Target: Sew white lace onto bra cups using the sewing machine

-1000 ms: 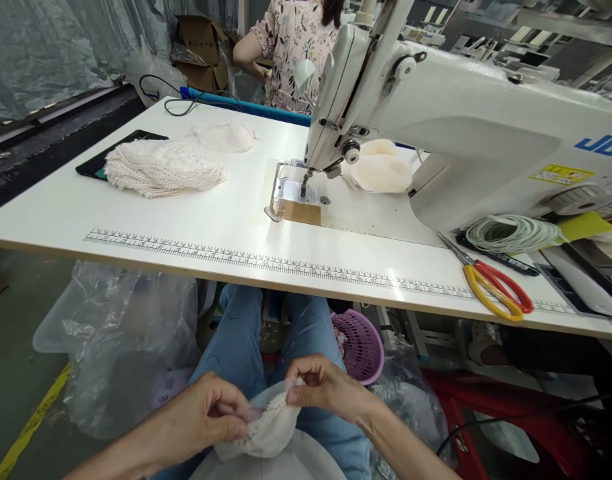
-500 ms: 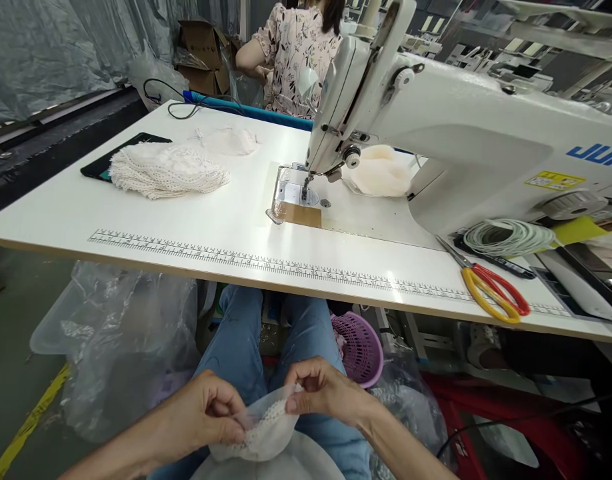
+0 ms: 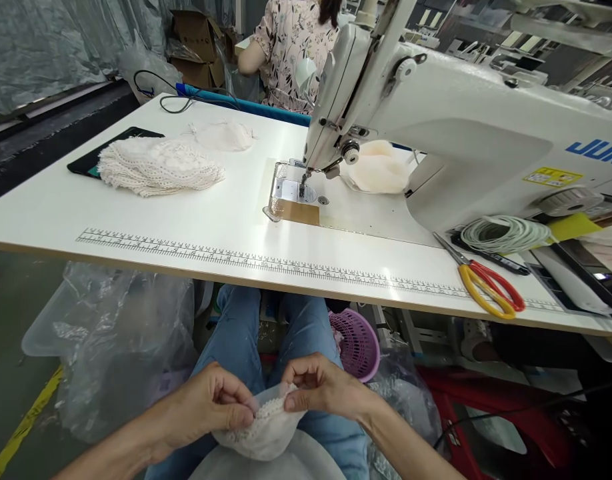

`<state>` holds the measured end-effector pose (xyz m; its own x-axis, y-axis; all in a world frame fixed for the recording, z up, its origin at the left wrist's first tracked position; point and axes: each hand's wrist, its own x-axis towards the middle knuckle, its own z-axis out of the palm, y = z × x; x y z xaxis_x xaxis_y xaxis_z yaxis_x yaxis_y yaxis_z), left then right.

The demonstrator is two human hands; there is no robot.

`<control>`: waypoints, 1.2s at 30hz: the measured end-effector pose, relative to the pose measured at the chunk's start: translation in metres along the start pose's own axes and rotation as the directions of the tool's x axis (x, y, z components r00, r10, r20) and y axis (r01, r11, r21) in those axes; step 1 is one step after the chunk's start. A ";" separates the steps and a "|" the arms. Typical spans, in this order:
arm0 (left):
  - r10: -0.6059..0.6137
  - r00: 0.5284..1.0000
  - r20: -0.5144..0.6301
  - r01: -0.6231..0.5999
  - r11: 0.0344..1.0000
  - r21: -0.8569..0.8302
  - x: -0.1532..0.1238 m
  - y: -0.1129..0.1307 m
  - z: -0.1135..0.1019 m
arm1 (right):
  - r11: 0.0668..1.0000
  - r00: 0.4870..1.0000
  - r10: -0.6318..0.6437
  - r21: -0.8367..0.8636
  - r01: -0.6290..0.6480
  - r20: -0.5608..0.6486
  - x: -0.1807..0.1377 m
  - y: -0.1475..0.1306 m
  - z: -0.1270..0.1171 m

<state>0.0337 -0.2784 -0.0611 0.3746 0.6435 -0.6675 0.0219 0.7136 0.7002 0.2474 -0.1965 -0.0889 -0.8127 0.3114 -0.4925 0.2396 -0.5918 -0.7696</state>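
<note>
Workshop view is dominated by a white table [image 3: 186, 220]; a ruler scale [image 3: 286, 267] is printed along its near edge. A sewing machine [image 3: 461, 133] is mounted on the right half, with the needle set over a steel plate [image 3: 289, 193]. A lace stack [image 3: 159, 165] is piled at the left, partly over a black pad [image 3: 81, 160]. Cream cups [image 3: 379, 170] are parked behind the needle. Scissors [image 3: 491, 288] with red and yellow handles are laid near the front edge, just beside a cord coil [image 3: 506, 233]. A person in a floral top [image 3: 296, 47] is seen beyond the table, back turned. Cardboard boxes [image 3: 196, 40] are stacked nearby.

Below the table, legs [image 3: 236, 347] in jeans are seen. A purple basket [image 3: 353, 343] is placed beside the right knee and a clear bag [image 3: 111, 333] on the floor at the left.

A lace-edged piece [image 3: 263, 433] is held over the lap, well below the table.
- Left hand [image 3: 206, 403]: fingers curled tight, trim edge pinched between thumb and fingertips.
- Right hand [image 3: 323, 390]: fingers closed narrow, same edge pinched at its upper right.

Both pinch points are set near each other, with a short run of trim spanned between them. The rest of the piece is draped down onto a pale cloth [image 3: 286, 467] on the lap.
</note>
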 end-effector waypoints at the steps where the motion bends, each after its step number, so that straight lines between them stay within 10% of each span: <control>1: -0.001 1.000 -0.003 0.001 1.000 0.000 -0.001 -0.001 -0.001 | 1.000 1.000 0.000 0.004 0.000 0.005 0.000 0.000 -0.001; 12: -0.025 0.999 -0.033 0.024 0.999 -0.027 -0.002 -0.015 -0.013 | 0.987 0.981 -0.147 -0.051 0.154 0.128 -0.005 -0.001 -0.005; 24: 0.033 0.999 -0.026 -0.036 0.993 -0.113 0.006 -0.004 0.002 | 0.859 0.905 -0.421 -0.343 0.379 -0.054 -0.005 0.000 0.014; 36: 0.081 0.990 -0.119 -0.086 0.996 -0.032 0.010 0.024 0.019 | 0.505 0.751 -0.659 -0.711 0.490 0.050 -0.016 -0.010 0.009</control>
<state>0.0556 -0.2602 -0.0460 0.2618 0.7277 -0.6339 -0.0397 0.6644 0.7463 0.2530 -0.2025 -0.0699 -0.7944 0.5866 0.1575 0.1003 0.3824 -0.9185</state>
